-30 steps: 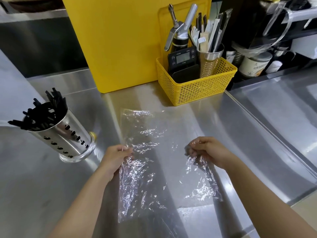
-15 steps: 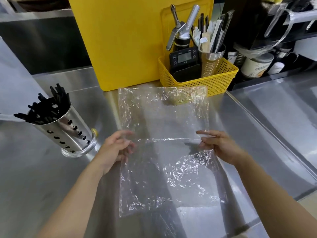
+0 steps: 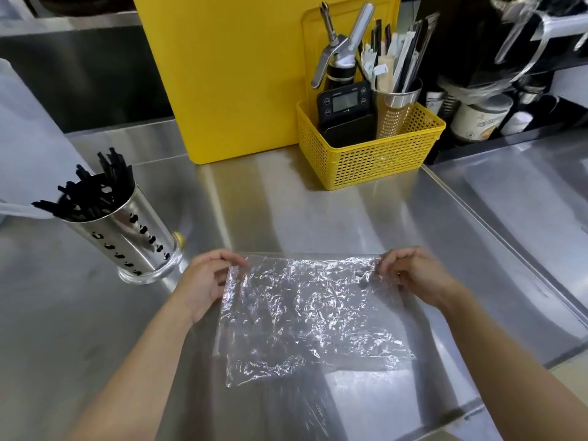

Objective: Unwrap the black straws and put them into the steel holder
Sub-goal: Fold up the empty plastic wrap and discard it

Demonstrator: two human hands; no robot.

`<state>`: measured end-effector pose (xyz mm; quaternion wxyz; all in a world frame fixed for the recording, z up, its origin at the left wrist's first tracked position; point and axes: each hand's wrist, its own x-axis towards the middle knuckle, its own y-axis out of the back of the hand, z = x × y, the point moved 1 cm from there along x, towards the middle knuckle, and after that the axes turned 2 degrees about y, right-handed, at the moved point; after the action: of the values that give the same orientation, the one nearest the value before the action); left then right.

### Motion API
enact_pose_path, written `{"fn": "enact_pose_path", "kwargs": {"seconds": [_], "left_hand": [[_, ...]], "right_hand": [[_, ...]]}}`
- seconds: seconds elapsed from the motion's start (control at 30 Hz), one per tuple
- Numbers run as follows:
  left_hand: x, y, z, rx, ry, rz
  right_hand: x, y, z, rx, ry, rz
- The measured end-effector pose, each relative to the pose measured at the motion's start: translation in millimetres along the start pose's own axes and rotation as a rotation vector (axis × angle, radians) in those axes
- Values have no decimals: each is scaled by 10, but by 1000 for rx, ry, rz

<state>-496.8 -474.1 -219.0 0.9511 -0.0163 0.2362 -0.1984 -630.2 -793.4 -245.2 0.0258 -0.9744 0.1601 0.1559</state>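
- The black straws [image 3: 86,189] stand in a bunch in the steel holder [image 3: 133,237], with their tops fanning out over the rim.
- The holder has rows of holes in its side. It stands on the steel counter [image 3: 286,211], off to the left of the hands.
- A clear, crinkly plastic wrapper [image 3: 305,313] is spread out on the counter between the two hands.
- The left hand [image 3: 203,281] has curled fingers, and its thumb and fingertips pinch the far left corner of the wrapper.
- The right hand [image 3: 413,275] is curled the same way and pinches the far right corner.
- Both arms reach in from the bottom of the view, wide apart.
- Farther back, a yellow basket [image 3: 375,160] sits beside a tall yellow board [image 3: 238,74].
- Inside the basket is a black scale [image 3: 345,101] with a grey screen. Its tiny writing is too small to read.
- A steel cup [image 3: 394,106] full of wrapped sticks stands in the basket too.
- A white tub [image 3: 477,120] at the right has a label, but the words are too blurry to read.
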Motion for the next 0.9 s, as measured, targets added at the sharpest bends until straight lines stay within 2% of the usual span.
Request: {"fn": "enact_pose_path", "kwargs": {"seconds": [0.07,0.13,0.2,0.27,0.37,0.5,0.6,0.67,0.8,0.83,0.9], "left_hand": [[-9,6,9,-58,33,-61],[-20,-20,0,31,28,-37],[-61,-90,25,199,-66,40],[-107,-177,92,256,-181,28],[-140,-290,223,356,-331,-57],[-172,-447,343,351,-399,-157],[-193,-465,393,304,-436,-229],[-192,-379,389,241,-410,-180],[-163,-183,302,34,-227,72],[-165,-169,268,15,-173,63],[-194,-215,187,-14,-28,-73]], "right_hand": [[-15,8,1,-44,-13,-17],[-37,-16,-46,-125,25,-9],[-50,-58,-144,-319,134,57],[-94,-124,-283,-512,253,87],[-138,-255,-487,-770,314,-60],[-151,-492,-665,-597,77,-340],[-111,-567,-665,-602,112,-398],[-95,-558,-643,-487,148,-370],[-83,-520,-583,-128,193,-175],[-76,-527,-562,-34,186,-126],[-69,-580,-522,136,142,-67]]}}
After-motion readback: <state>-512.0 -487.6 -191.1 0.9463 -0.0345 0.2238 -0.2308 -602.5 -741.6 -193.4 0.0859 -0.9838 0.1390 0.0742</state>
